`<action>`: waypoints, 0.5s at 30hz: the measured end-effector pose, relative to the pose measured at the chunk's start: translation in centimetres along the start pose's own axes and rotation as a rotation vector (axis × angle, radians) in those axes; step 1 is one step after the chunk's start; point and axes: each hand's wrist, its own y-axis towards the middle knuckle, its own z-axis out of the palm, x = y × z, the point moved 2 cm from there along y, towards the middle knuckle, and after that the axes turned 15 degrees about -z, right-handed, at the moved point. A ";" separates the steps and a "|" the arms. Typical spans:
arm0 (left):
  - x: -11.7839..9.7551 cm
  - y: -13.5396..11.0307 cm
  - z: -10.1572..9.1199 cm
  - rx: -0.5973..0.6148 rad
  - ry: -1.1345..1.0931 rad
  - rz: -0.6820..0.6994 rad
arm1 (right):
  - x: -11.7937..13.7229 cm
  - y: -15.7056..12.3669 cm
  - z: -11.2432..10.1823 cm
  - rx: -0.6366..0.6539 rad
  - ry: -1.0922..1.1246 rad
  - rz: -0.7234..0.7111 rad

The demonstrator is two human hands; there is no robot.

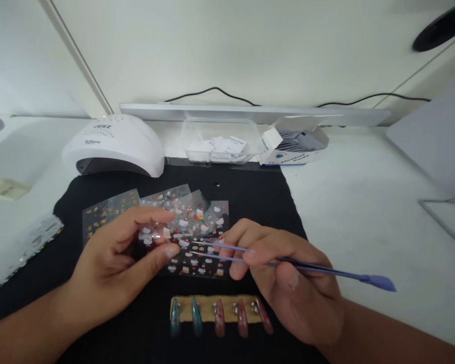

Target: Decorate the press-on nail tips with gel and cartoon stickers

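My left hand (117, 258) curls over the left part of the clear sticker sheets (200, 258), thumb and index finger apart at the tips. Between them shows a small glossy, partly clear piece (151, 235), too blurred to name. In my right hand (288, 268) is a pair of purple tweezers (337, 273), its slim points slightly apart above the sheets, near my left thumb. The sheets overlap and carry small red-and-white cartoon cat stickers. Below, several long false nails, including a teal one (196, 316) and a pinkish one (220, 318), lie along a tan strip (208, 303).
Behind the black mat (197, 177) stand a white nail lamp (117, 144), a clear tub (189, 146) with white packets, and an opened alcohol pad box (293, 156). A silvery sheet (23, 253) lies left. A black cable (216, 88) runs along the wall.
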 end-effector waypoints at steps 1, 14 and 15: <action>0.0 0.1 0.1 0.002 -0.012 -0.005 | 0.0 0.0 0.0 0.002 -0.001 -0.001; 0.6 0.5 0.4 0.020 -0.221 -0.094 | -0.4 0.1 0.2 0.044 0.022 -0.053; 0.6 0.5 0.4 0.019 -0.232 -0.096 | -0.4 0.1 0.2 0.044 0.020 -0.060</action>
